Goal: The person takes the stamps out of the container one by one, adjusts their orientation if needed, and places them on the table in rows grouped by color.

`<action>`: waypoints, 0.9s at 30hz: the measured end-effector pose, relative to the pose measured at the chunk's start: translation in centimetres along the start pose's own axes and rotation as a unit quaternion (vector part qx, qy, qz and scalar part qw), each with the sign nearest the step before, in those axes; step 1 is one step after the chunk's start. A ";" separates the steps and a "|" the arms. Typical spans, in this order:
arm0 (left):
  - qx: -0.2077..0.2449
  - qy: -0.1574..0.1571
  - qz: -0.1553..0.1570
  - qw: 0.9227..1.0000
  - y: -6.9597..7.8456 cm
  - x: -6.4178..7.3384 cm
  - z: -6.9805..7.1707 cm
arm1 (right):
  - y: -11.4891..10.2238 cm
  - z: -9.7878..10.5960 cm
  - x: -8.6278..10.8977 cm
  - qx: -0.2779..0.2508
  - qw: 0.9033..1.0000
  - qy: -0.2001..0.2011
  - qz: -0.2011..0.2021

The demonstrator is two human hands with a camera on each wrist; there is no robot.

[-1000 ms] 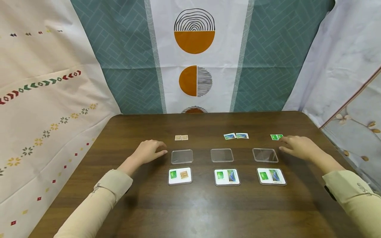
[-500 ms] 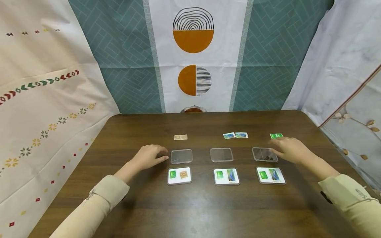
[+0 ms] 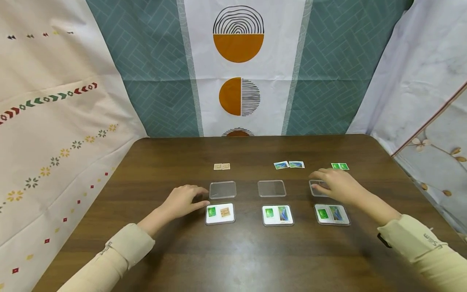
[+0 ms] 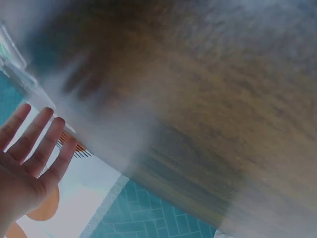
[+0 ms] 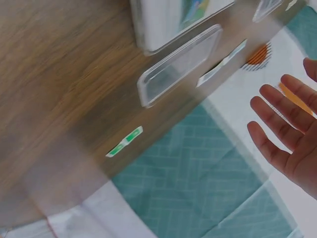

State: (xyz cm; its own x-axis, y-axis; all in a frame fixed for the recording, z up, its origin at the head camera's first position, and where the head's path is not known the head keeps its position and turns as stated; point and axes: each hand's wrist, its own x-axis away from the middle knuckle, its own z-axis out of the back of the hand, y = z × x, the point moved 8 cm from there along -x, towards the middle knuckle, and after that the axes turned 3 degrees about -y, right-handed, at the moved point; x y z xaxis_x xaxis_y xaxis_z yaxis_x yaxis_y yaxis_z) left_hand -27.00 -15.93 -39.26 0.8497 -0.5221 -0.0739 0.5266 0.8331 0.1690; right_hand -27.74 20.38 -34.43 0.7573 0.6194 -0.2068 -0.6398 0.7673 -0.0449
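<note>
While the right hand (image 3: pixel 337 184), relaxed and empty, is hovering nearer than the empty left hand (image 3: pixel 185 199), the rightmost clear case (image 5: pixel 181 67) is lying below it, roughly paralleling the table's (image 3: pixel 240 259) far edge.

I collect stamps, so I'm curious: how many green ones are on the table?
5: the left case, middle case and right case hold one green stamp each; a loose green pair lies just beyond the right hand, which could hide others.

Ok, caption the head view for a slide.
Left hand near a stamp case, right hand by a clear case, loose stamps farther back.
</note>
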 end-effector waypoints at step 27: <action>-0.036 0.014 -0.021 0.999 2.0 2.3 -1.4 | -10.7 -0.4 -1.5 -0.063 0.995 0.012 0.075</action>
State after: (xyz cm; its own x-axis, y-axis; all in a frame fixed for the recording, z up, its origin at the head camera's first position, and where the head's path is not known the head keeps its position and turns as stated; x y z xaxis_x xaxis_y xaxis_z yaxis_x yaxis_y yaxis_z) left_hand -23.94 -15.19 -40.47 0.8269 -0.5520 -0.1072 0.5611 0.8224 0.0941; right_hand -22.06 11.22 -34.04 0.6500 0.7201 -0.2430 -0.7576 0.6390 -0.1332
